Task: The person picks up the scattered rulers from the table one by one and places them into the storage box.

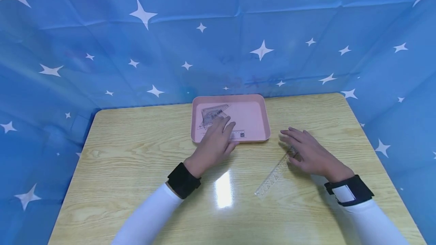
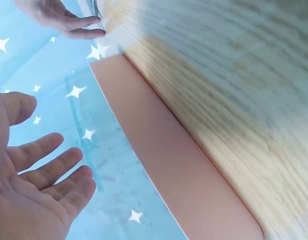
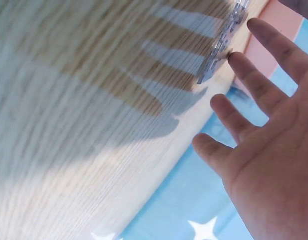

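My left hand [image 1: 212,143] hovers over the near rim of the pink tray [image 1: 253,118], fingers loosely spread and holding nothing. Inside the tray are clear plastic set squares [image 1: 211,113] at the back left and a short clear ruler [image 1: 238,134] along the near side, both partly covered by that hand. On the table to the right is a longer clear ruler [image 1: 272,177], set at a slant. My right hand [image 1: 311,156] is above its far end; in the right wrist view its fingers [image 3: 261,82] are spread apart, with the ruler [image 3: 221,45] beyond the fingertips.
The wooden table [image 1: 136,162] stands against a blue curtain [image 1: 218,48] with white stars, which hangs behind it and at both sides. A bright reflection lies on the tabletop between the arms. Each wrist wears a black strap [image 1: 184,180].
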{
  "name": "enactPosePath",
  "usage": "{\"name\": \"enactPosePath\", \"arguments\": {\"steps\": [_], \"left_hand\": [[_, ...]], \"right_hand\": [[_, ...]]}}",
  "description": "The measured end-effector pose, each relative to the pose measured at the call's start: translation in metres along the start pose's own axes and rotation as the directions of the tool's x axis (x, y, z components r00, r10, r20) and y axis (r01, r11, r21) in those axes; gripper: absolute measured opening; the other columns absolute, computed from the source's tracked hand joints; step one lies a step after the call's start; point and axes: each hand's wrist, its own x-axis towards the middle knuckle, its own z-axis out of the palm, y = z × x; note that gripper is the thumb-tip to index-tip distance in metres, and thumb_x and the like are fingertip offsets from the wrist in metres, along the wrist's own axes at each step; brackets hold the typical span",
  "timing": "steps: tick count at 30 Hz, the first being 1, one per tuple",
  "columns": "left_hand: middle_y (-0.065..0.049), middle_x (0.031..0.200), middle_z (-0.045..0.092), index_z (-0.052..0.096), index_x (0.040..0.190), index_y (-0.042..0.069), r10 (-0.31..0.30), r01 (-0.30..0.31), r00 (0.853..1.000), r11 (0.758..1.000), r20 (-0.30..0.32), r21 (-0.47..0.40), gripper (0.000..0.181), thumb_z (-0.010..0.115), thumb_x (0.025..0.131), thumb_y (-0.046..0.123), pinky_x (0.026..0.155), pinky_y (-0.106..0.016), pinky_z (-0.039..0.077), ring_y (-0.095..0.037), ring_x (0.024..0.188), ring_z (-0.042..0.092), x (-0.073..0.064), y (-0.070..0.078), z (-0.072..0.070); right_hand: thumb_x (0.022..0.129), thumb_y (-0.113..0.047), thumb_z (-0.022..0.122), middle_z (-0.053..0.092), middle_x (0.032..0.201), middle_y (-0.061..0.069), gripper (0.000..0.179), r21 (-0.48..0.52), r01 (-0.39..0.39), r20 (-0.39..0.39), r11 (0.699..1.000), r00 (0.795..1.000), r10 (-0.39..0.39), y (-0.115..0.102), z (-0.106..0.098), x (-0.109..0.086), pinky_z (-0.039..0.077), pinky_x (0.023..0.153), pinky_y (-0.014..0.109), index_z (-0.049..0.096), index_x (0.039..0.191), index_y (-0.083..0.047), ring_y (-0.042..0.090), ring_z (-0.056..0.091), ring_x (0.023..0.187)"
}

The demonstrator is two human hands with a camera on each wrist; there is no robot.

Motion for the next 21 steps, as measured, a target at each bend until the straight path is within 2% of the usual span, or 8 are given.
{"name": "enactPosePath", "arguments": {"steps": [5,12,15,21], "left_hand": [[-0.021,0.152,0.050,0.054,0.142,0.000,0.050,-0.051,0.999,0.998,-0.010,-0.031,0.048,0.059,0.106,0.030,0.123,-0.046,0.032,-0.037,0.147,0.042,-0.005,0.009,0.003],[-0.019,0.148,0.055,0.057,0.140,-0.001,0.102,-0.103,0.994,0.994,-0.037,-0.020,0.044,0.060,0.105,0.027,0.122,-0.043,0.035,-0.034,0.143,0.047,-0.012,0.014,0.008],[-0.019,0.148,0.054,0.057,0.140,-0.001,0.119,-0.120,0.993,0.992,-0.016,-0.027,0.045,0.060,0.105,0.027,0.122,-0.042,0.034,-0.034,0.144,0.047,-0.015,0.020,0.009],[-0.015,0.139,0.060,0.060,0.136,0.000,0.203,-0.203,0.979,0.979,0.001,-0.023,0.041,0.058,0.105,0.026,0.119,-0.037,0.039,-0.028,0.135,0.053,-0.021,0.037,0.016]], "right_hand": [[0.078,-0.013,0.079,0.060,0.140,0.017,0.047,0.012,0.018,0.035,1.000,0.999,-0.018,-0.001,0.003,-0.006,0.037,0.109,0.065,0.068,0.124,-0.010,0.046,0.047,0.133],[0.077,-0.021,0.089,0.058,0.144,0.015,0.057,0.008,-0.037,0.126,0.999,0.991,0.035,-0.004,0.004,-0.013,0.036,0.111,0.066,0.069,0.130,-0.013,0.045,0.045,0.137],[0.076,-0.022,0.091,0.058,0.145,0.014,0.057,0.006,-0.043,0.141,0.999,0.989,0.042,-0.005,0.004,-0.014,0.038,0.111,0.064,0.070,0.129,-0.014,0.044,0.045,0.137],[0.078,-0.019,0.090,0.059,0.144,0.012,0.051,0.005,-0.080,0.157,0.997,0.984,0.079,-0.007,0.003,-0.012,0.044,0.109,0.060,0.072,0.126,-0.016,0.039,0.049,0.134]]}}
